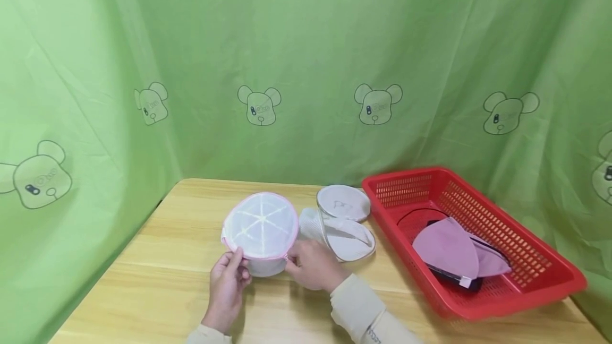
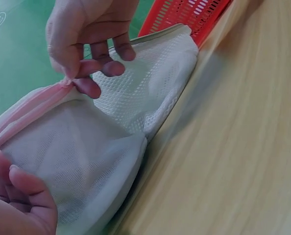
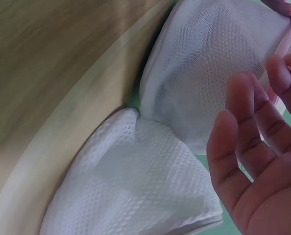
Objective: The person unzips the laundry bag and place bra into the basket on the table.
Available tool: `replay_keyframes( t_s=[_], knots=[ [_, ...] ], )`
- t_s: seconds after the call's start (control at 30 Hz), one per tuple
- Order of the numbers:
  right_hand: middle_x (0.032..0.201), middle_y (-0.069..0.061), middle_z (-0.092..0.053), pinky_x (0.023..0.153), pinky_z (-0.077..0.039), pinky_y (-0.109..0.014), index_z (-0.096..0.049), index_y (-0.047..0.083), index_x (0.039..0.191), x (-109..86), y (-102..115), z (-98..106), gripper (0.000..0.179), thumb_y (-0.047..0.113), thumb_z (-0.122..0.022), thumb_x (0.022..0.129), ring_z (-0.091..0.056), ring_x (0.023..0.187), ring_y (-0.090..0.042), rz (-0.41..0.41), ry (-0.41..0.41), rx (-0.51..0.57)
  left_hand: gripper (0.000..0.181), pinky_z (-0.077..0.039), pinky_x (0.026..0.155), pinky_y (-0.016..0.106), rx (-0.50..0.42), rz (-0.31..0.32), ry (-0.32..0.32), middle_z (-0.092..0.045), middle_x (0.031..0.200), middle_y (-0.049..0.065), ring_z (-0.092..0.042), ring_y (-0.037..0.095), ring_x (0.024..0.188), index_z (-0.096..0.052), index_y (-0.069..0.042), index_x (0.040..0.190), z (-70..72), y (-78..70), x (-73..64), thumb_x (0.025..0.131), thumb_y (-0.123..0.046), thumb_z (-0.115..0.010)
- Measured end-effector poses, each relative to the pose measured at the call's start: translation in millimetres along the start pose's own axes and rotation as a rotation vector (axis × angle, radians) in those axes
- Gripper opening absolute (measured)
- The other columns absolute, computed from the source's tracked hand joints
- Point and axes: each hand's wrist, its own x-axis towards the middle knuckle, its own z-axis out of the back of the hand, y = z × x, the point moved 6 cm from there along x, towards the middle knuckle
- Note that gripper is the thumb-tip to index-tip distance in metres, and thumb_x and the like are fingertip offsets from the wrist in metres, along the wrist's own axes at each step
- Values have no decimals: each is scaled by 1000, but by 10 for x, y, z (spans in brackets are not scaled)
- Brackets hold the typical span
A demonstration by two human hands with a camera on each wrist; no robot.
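A round white mesh laundry bag (image 1: 262, 224) with pink edging stands on the table, its top marked by pale spoke-like lines. My left hand (image 1: 226, 283) holds the front-left rim between thumb and fingers. At the right front of the rim, my right hand (image 1: 313, 265) pinches the pink zipper edge between thumb and index finger; its other fingers are loosely bent in the right wrist view. Just right of this bag lies a second white mesh bag (image 2: 150, 83) with beige edging, its round lid (image 1: 343, 203) flipped back. Its near side is partly behind my right hand.
A red perforated plastic basket (image 1: 406, 267) stands along the table's right side. Inside lie pinkish-purple fabric pieces (image 1: 447, 248) and something black beneath them. The wooden table (image 1: 158, 280) meets a green curtain (image 1: 306, 142) printed with bear heads at the back.
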Motion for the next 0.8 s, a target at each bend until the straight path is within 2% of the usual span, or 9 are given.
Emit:
replay_keyframes(
  t_s=[0.23, 0.33, 0.53, 0.8],
  knots=[
    [57, 12, -40, 49, -34, -18, -44, 20, 55, 16, 100, -6, 29, 11, -61, 75, -39, 55, -3, 51, -2, 54, 20, -44, 57, 17, 72, 37, 75, -58, 75, -5, -50, 5, 60, -56, -12, 83, -78, 67, -29, 99, -24, -55],
    [56, 13, -39, 49, -33, -18, -42, 20, 54, 16, 131, -6, 31, 10, -62, 76, -38, 54, -3, 75, -9, 61, 21, -44, 57, 17, 85, 45, 68, -58, 74, -5, -49, 5, 60, -56, -13, 82, -87, 89, -41, 99, -25, -55],
    [55, 13, -38, 49, -32, -18, -40, 20, 53, 13, 143, -1, 32, 11, -61, 76, -37, 54, -2, 75, -16, 57, 19, -44, 55, 17, 82, 14, 21, -57, 73, -2, -49, 6, 60, -57, -11, 79, -68, 76, -26, 97, -18, -57],
    [53, 13, -38, 48, -32, -19, -41, 20, 53, 0, 102, -6, 32, 12, -60, 77, -38, 53, -2, 52, -24, 44, 20, -45, 57, 18, 91, -8, 33, -57, 72, -2, -50, 7, 61, -57, -11, 77, -79, 54, -31, 96, -14, -57]
  ],
)
